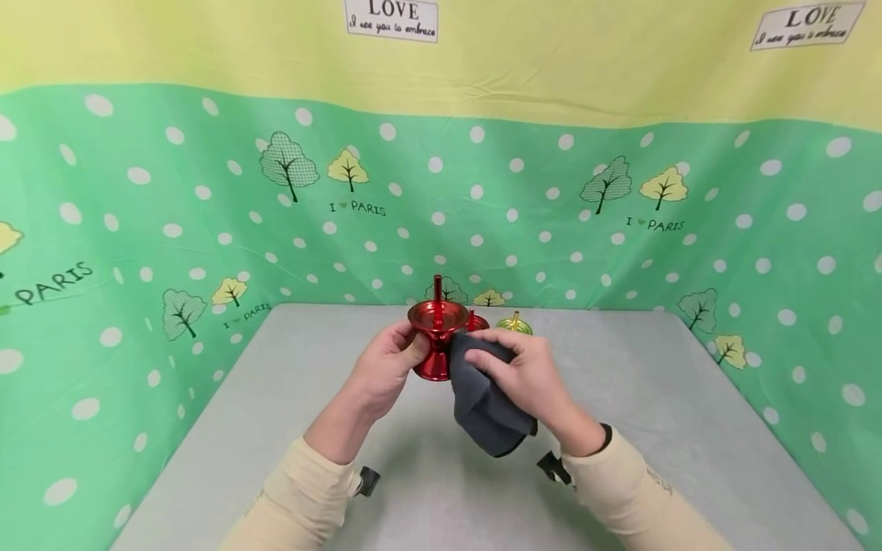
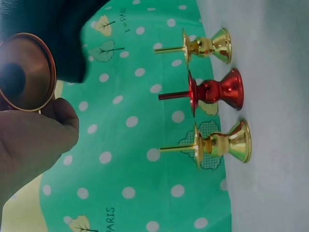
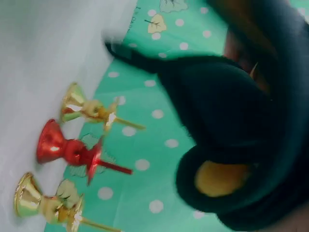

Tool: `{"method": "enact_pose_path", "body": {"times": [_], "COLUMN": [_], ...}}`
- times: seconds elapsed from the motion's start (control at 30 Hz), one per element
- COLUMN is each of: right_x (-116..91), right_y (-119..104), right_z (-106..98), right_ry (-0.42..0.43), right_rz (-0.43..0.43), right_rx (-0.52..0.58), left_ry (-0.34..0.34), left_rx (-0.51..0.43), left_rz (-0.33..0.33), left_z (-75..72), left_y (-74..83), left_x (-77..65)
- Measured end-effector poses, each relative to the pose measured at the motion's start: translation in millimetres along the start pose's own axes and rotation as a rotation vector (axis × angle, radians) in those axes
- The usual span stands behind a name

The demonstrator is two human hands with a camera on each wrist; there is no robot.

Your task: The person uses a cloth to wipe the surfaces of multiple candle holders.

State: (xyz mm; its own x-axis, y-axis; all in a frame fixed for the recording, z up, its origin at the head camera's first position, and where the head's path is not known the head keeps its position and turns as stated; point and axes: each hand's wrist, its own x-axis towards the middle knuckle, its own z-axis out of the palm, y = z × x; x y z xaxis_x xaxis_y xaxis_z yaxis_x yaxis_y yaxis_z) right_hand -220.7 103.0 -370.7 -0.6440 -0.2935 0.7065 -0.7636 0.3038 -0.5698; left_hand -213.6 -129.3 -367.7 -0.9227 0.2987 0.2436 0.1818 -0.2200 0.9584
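Note:
My left hand [image 1: 382, 367] grips a red metallic candlestick [image 1: 436, 360], upright and raised over the table, with its spike pointing up. Fingers and thumb close round its narrow middle from the left. In the left wrist view, the round hollow underside of this candlestick [image 2: 41, 72] faces the camera. A dark grey cloth [image 1: 489, 413] hangs from my right hand [image 1: 534, 375], pinched between thumb and fingers. The cloth's upper edge lies against the candlestick's right side. In the right wrist view, the dark cloth [image 3: 222, 106] fills much of the picture and hides the held candlestick.
Behind the hands, a second red candlestick [image 2: 212, 92] stands on the grey table [image 1: 276, 428] between two gold candlesticks, one [image 2: 219, 145] on either side. In the head view, the hands and cloth partly cover this row. A green dotted curtain [image 1: 482, 207] hangs round the table.

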Motion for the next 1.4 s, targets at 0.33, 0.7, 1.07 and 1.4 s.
{"method": "enact_pose_path", "body": {"times": [0.33,0.7,1.07,1.4], "right_x": [-0.8,4.8,3.5,-4.4], "right_y": [7.8,-11.9,1.9,-14.0], "right_z": [7.9,23.7,13.1,19.9], "right_ry": [0.139,0.362,0.026,0.060], "right_rz": [-0.599,-0.884,-0.293,-0.390], "right_rx": [-0.381,-0.660,-0.169,-0.392], "left_ry": [0.056,0.147,0.130,0.160], "left_rx": [0.004,0.182,0.117,0.243], "left_rz": [-0.019,-0.033,-0.052,-0.039], "left_z": [6.8,11.2,3.4,11.9], "left_y": [6.1,13.5,6.4,1.5], "left_x": [2.7,1.8,1.8,0.7]}}
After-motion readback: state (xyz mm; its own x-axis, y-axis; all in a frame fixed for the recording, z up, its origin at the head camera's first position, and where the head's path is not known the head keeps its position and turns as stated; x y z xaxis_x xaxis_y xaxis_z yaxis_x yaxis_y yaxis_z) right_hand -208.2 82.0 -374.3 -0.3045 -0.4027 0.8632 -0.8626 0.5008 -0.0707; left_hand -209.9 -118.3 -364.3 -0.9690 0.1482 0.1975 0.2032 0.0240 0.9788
